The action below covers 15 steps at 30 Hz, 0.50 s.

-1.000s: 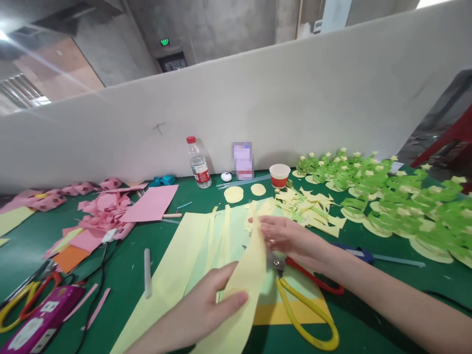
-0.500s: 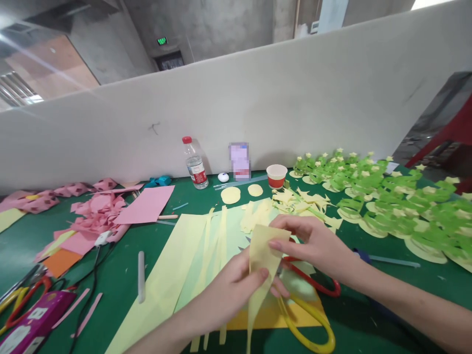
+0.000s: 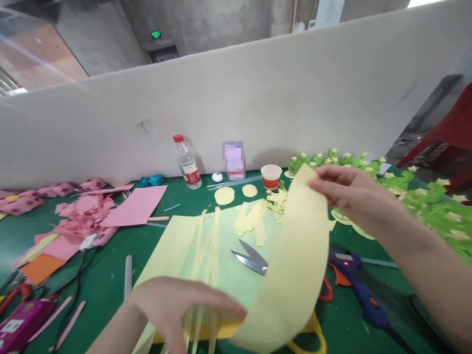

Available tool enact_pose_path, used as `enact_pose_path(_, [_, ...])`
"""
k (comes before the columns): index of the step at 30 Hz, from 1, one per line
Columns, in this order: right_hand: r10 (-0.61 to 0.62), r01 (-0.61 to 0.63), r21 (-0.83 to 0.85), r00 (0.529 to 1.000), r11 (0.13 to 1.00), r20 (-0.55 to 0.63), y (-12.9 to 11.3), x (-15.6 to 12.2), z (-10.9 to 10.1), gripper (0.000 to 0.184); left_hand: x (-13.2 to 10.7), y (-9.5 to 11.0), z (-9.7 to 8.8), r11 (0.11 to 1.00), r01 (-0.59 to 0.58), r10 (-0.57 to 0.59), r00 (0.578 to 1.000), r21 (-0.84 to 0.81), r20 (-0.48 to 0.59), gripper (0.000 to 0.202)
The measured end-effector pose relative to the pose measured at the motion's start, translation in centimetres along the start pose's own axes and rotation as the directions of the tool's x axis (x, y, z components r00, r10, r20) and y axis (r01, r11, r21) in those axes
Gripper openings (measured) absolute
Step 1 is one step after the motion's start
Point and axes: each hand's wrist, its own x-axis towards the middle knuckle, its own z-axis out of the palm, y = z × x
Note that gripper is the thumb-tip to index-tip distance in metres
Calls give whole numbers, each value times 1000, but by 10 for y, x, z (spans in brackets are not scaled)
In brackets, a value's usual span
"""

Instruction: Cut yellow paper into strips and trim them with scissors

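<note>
My right hand [image 3: 354, 189] is raised and pinches the top end of a wide pale yellow paper strip [image 3: 295, 265], which hangs in a curve. My left hand [image 3: 184, 302], somewhat blurred, is low over the table with thumb and fingers apart. Its fingertips come close to the strip's lower end; I cannot tell if they touch. Behind the strip lie scissors [image 3: 252, 258] with spread blades, their red and yellow handles partly hidden. Narrow yellow paper strips [image 3: 216, 246] rest on pale green and yellow sheets. Short cut yellow pieces [image 3: 250, 221] lie beyond the scissors.
A blue glue gun [image 3: 354, 280] lies to the right, below rows of green paper trees with stars [image 3: 424, 196]. At the back stand a bottle [image 3: 189, 167], a phone [image 3: 234, 160] and a paper cup [image 3: 271, 177]. Pink paper [image 3: 136, 206] and scraps lie left.
My right hand has lifted the yellow strip up and to the right, away from the other hand. My left hand has moved down and left, its fingers spreading. The scissor blades now show.
</note>
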Motion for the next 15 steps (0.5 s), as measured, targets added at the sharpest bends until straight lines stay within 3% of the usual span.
enact_pose_path(1, [17,-17,-7,998,1000,63,1,-2,7,21,6,0,-2,992,-47,48,999,-115,10,65])
enact_pose_path(3, [33,-32,-10,978,999,208,4,-6,24,18,23,2,2,920,-192,144,976,-342,-162,55])
enact_pose_path(5, [14,-16,5,952,1000,305,6,-12,37,16,42,4,14,811,-304,190,945,-500,-265,61])
enact_pose_path(7, [-25,34,-20,937,999,349,6,-18,45,11,56,7,27,742,-330,207,941,-583,-270,58])
enact_pose_path(12, [-266,288,-32,915,957,304,-1,-31,43,7,58,11,40,772,-351,218,929,-530,-298,51])
enact_pose_path(15, [-238,209,119,898,971,369,-2,-36,41,9,54,16,40,774,-329,252,944,-541,-214,60])
